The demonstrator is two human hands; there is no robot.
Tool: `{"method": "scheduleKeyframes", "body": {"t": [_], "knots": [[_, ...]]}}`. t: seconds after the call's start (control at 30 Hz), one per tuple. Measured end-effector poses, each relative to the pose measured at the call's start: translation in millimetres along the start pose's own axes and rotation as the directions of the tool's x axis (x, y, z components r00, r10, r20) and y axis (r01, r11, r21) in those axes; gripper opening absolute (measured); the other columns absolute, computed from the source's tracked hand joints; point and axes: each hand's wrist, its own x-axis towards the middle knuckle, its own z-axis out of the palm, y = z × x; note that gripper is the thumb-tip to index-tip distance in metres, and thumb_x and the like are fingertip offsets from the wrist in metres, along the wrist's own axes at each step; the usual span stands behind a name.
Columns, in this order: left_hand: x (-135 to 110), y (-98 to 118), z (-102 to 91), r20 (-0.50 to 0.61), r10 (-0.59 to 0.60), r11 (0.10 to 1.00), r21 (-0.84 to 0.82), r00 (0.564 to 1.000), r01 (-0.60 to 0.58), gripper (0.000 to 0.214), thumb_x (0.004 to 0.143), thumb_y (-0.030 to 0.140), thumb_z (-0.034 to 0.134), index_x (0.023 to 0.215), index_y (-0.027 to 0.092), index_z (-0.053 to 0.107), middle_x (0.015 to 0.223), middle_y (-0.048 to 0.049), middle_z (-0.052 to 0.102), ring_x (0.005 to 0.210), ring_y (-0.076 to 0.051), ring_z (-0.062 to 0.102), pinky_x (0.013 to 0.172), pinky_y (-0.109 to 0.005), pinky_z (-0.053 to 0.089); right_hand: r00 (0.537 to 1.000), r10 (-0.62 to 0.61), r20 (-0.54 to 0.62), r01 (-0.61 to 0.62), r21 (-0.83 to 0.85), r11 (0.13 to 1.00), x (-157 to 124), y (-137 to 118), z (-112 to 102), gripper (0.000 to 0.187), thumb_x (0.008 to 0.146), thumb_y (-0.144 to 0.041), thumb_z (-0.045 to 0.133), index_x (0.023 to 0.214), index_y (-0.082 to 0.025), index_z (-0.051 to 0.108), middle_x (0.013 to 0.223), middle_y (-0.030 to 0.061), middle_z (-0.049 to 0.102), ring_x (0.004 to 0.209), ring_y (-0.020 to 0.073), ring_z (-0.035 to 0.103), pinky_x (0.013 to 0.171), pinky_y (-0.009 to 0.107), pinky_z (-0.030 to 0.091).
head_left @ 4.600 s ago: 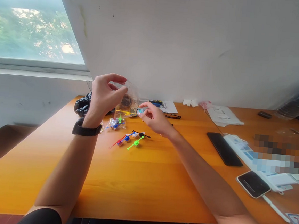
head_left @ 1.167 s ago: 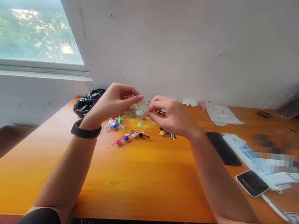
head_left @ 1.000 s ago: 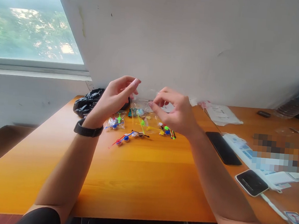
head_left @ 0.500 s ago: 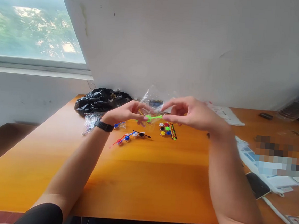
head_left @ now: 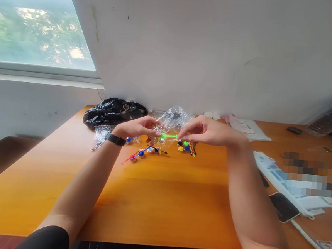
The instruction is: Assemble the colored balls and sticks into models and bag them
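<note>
- Left hand (head_left: 138, 128) and right hand (head_left: 209, 130) fingers pinch the ends of the thin green stick (head_left: 169, 135); twisting could snap it.
- A slip could drop it among the loose coloured parts (head_left: 185, 146) on the bench (head_left: 159, 201).

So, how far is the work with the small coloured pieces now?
Looks done: a few stick-and-disc pieces lie together on the table. In hand: left hand and right hand pinch a green stick piece between them. Probably left: the loose discs and sticks below the right hand, and a small bag by the left wrist.
</note>
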Motion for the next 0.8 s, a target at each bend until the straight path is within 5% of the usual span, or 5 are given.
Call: {"method": "scheduleKeyframes", "body": {"t": [0.27,0.43,0.67,0.8], "knots": [[-10,11,-6.6,-0.069,0.056,0.996,0.067,0.996,-0.051,0.054,0.077,0.035,0.095,0.125,0.015,0.077,0.095,-0.0091,0.078,0.080,-0.019,0.075,0.075,-0.029,0.064,0.968,-0.133,-0.213,0.157,0.101,0.982,4,10,-2,0.022,0.085,-0.043,0.084,0.087,-0.021,0.082,0.103,0.0061,0.075,0.081,0.0157,0.068,0.068,0.029,0.057],[-9,7,-8.2,-0.341,0.153,0.984,-0.031,0.927,-0.174,0.045,0.084,0.044,0.090,0.119,0.017,0.079,0.108,-0.0104,0.078,0.091,-0.018,0.075,0.080,-0.026,0.064,0.856,-0.146,-0.496,0.230,0.112,0.967,17,9,6,0.029,0.085,-0.048,0.085,0.086,-0.021,0.078,0.101,0.0059,0.071,0.082,0.0168,0.067,0.071,0.031,0.057],[-3,6,-7.6,-0.333,0.115,0.989,-0.045,0.936,-0.138,0.045,0.088,0.047,0.086,0.118,0.015,0.077,0.122,-0.0135,0.075,0.091,-0.019,0.076,0.081,-0.030,0.066,0.656,-0.212,-0.725,0.292,-0.015,0.956,32,11,12,0.027,0.087,-0.047,0.082,0.089,-0.022,0.074,0.113,0.0060,0.067,0.094,0.0181,0.065,0.072,0.030,0.056],[-10,13,-9.3,-0.361,0.065,0.997,0.065,0.930,-0.044,0.040,0.092,0.051,0.081,0.109,0.015,0.080,0.101,-0.0123,0.077,0.079,-0.016,0.070,0.061,-0.020,0.056,0.639,-0.213,-0.739,0.244,-0.069,0.967,28,6,13,0.027,0.088,-0.047,0.081,0.084,-0.021,0.073,0.100,0.0051,0.069,0.083,0.0167,0.063,0.070,0.031,0.054]]}}
